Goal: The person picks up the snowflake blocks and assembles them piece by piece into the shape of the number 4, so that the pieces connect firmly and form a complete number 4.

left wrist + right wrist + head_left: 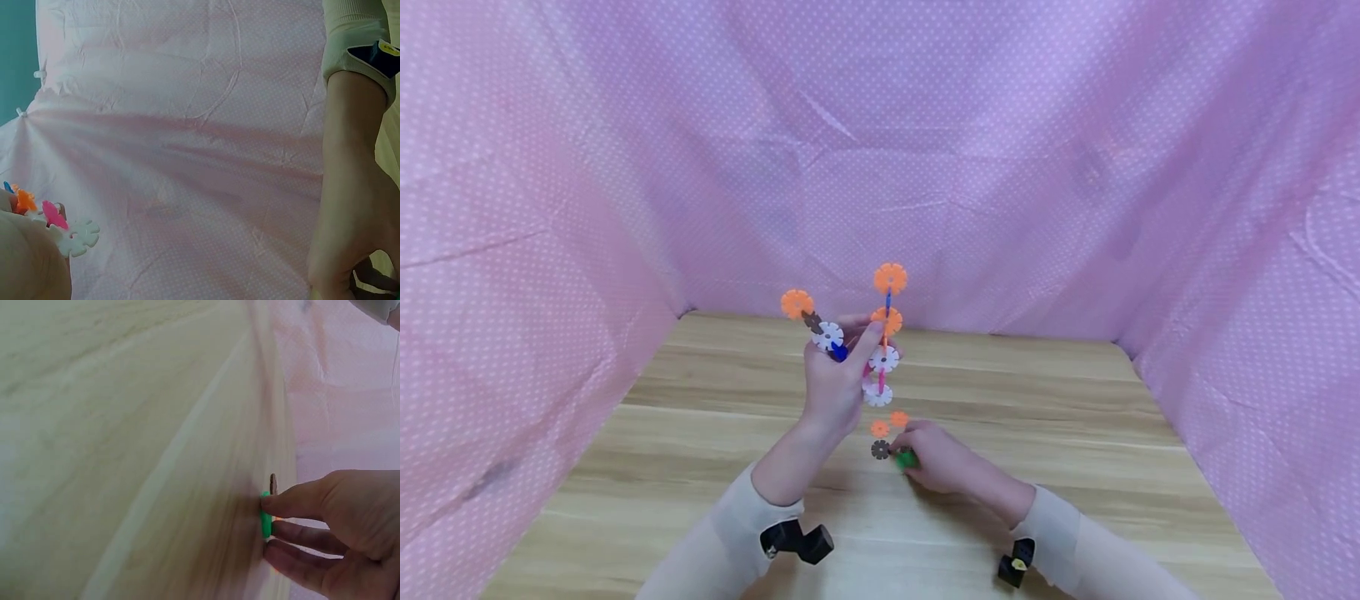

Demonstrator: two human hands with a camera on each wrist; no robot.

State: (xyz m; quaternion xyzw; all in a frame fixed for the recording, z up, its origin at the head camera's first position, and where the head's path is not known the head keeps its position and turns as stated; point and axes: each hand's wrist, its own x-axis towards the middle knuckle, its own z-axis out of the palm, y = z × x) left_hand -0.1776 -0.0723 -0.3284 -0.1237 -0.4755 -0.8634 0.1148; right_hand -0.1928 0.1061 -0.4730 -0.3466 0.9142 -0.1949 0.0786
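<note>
Head view: notched plastic discs (886,365) in left hand (837,383)

Screened-off workspace | pink dotted cloth (895,192) hangs behind and on both sides of a wood-grain bench (1030,392)

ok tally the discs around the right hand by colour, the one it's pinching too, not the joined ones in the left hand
Orange discs: 2
Brown disc: 1
Green disc, pinched by the right hand: 1
Total: 4 in sight; the fingers may hide more.
</note>
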